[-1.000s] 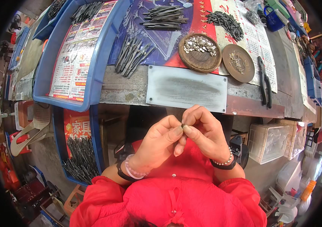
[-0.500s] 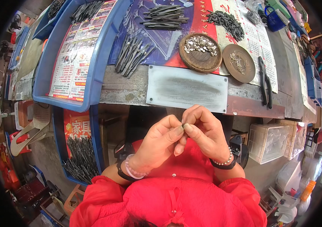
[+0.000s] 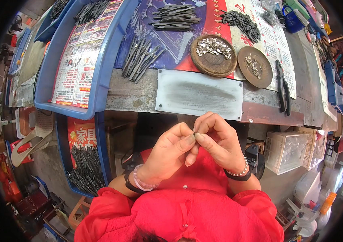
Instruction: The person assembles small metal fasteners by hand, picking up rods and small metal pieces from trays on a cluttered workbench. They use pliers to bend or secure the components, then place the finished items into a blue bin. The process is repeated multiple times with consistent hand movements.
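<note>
My left hand [image 3: 171, 149] and my right hand [image 3: 219, 141] meet fingertip to fingertip in front of my red clothing, just off the bench's near edge. Both are closed in a pinch. A tiny dark piece [image 3: 194, 133] shows between the thumbs, too small and too covered to name. Beyond the hands a pale metal plate [image 3: 179, 92] with a dark smear is fixed at the bench edge. Behind it stand a round wooden dish [image 3: 200, 69] of small shiny discs and a brown dish [image 3: 263, 80] with thin metal bits.
Long dark strips [image 3: 141, 60] lie in piles on the bench, with short dark pieces [image 3: 242, 26] farther right. Black-handled pliers [image 3: 283, 88] rest at the right. A blue tray [image 3: 101, 80] stands at the left. Below it, another blue tray [image 3: 106, 161] holds many dark strips.
</note>
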Demonstrator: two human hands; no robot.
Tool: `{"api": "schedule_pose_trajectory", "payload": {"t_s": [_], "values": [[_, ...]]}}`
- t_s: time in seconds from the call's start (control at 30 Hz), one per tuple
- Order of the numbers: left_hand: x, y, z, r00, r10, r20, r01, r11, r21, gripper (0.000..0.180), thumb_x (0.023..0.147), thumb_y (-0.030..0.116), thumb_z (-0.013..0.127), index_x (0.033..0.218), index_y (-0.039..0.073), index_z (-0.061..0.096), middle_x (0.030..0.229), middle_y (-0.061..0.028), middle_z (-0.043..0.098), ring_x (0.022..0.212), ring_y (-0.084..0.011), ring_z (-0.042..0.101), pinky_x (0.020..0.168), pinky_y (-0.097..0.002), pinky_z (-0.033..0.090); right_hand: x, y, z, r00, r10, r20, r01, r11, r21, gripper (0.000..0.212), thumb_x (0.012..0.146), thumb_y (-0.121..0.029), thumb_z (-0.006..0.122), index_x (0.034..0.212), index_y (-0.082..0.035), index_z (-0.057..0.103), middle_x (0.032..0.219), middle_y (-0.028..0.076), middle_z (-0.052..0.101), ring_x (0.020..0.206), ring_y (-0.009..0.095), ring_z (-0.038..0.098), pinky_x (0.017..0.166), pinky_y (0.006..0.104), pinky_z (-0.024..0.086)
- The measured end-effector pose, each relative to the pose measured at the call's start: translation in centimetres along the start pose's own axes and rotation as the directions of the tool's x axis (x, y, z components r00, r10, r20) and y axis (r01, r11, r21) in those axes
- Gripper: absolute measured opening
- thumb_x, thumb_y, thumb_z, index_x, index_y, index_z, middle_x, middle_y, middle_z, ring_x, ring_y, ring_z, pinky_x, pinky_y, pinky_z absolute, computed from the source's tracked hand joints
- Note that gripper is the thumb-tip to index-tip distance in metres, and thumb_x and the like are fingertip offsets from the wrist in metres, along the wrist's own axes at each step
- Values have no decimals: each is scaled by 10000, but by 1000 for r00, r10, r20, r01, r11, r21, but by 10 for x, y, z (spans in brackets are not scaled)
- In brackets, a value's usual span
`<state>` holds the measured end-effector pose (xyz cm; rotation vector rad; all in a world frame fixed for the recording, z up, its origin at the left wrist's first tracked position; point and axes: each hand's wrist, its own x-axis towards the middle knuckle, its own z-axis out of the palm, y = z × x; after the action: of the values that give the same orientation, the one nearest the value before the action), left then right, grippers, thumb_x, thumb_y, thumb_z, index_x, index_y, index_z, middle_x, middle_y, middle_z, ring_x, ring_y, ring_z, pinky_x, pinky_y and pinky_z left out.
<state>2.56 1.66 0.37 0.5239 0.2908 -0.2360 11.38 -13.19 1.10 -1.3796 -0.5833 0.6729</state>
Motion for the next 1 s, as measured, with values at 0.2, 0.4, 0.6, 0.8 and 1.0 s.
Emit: {"api": "schedule_pose_trajectory", "payload": {"t_s": [0.2, 0.4, 0.6, 0.8, 1.0], "values": [[-1, -1, 0, 1000, -7, -5, 7, 1000, -12, 148, 971, 211, 570, 944, 93, 485, 770, -39, 573, 578, -107, 505, 526, -235, 398, -5, -1, 6, 998, -20, -57, 13, 993, -119, 110, 938, -53, 579, 927, 8, 489, 995, 106, 521, 807, 96, 514, 739, 233, 462], [-1, 0, -1, 1000, -13, -11, 13, 1000, -17, 157, 965, 214, 580, 938, 94, 482, 774, -39, 578, 587, -110, 519, 529, -235, 407, -4, -4, 9, 993, -97, -64, 79, 968, -240, 91, 930, -28, 575, 923, 10, 492, 979, 111, 543, 781, 96, 517, 718, 233, 467], [-2, 0, -2, 999, 7, 34, -4, 995, -96, 93, 982, 148, 547, 969, 61, 516, 807, -56, 583, 640, -119, 550, 575, -246, 455, -3, -5, 13, 975, -208, -79, 168, 921, -351, 84, 895, 11, 595, 905, 1, 513, 954, 123, 570, 765, 132, 537, 701, 250, 470], [-1, 0, 0, 999, 36, 14, -35, 997, -62, 108, 975, 163, 559, 964, 75, 497, 796, -60, 593, 620, -124, 558, 550, -245, 458, -1, -6, 16, 950, -300, -91, 238, 881, -409, 99, 869, 35, 611, 906, 2, 526, 943, 131, 582, 754, 153, 545, 681, 257, 468], [-2, -3, 4, 999, 40, -3, -40, 999, 7, 140, 968, 172, 571, 948, 78, 470, 786, -64, 604, 605, -138, 575, 534, -253, 469, 0, -9, 0, 986, -168, -12, 162, 962, -220, 111, 883, -39, 638, 894, -7, 532, 949, 126, 577, 788, 143, 534, 702, 254, 455]]}}
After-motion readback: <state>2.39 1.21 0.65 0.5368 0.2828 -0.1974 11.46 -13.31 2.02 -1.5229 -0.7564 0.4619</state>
